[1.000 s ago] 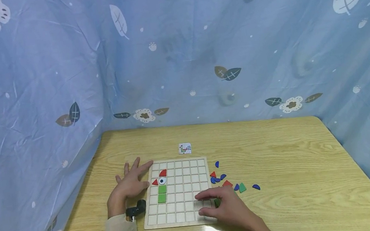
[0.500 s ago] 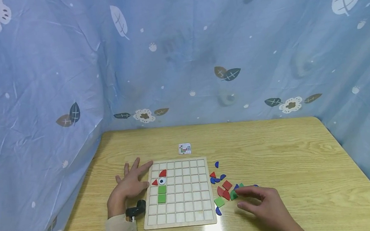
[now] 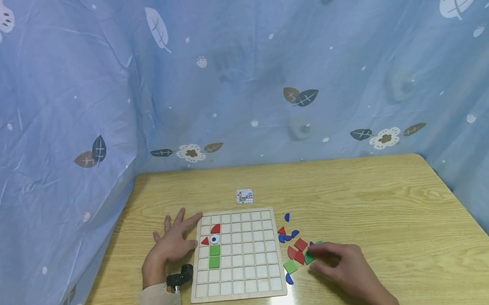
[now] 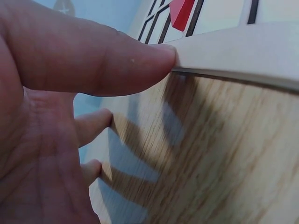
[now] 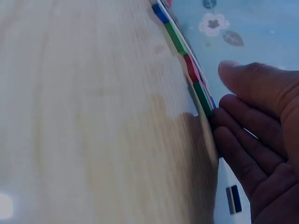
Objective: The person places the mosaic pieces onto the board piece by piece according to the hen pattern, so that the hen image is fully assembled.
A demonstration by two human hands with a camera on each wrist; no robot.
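My left hand (image 3: 170, 244) lies spread beside the gridded wooden board (image 3: 254, 294), its index fingertip at the far left corner. In the left wrist view, the thumb (image 4: 117, 58) presses against the board's side edge. Over the loose pieces right of the board is my right hand (image 3: 347, 265), thumb and fingers apart, fingertips at a dark green piece (image 3: 309, 257). The right wrist view shows nothing held between thumb and fingers. On the board sit a red quarter-circle (image 3: 215, 228), a red triangle (image 3: 205, 241), a round eye piece (image 3: 214, 239) and two green squares (image 3: 213, 250).
Between board and right hand lie a light green square (image 3: 290, 267), a red square (image 3: 300, 244), a red triangle (image 3: 281, 230) and several blue half-circles (image 3: 289, 279). A small pattern card (image 3: 244, 196) lies behind the board. A blue curtain (image 3: 234, 71) hangs beyond the table (image 3: 395, 205).
My right hand has left the board's near right corner and moved right to the loose pieces, then slightly back left towards the dark green piece. The left hand has stayed put.
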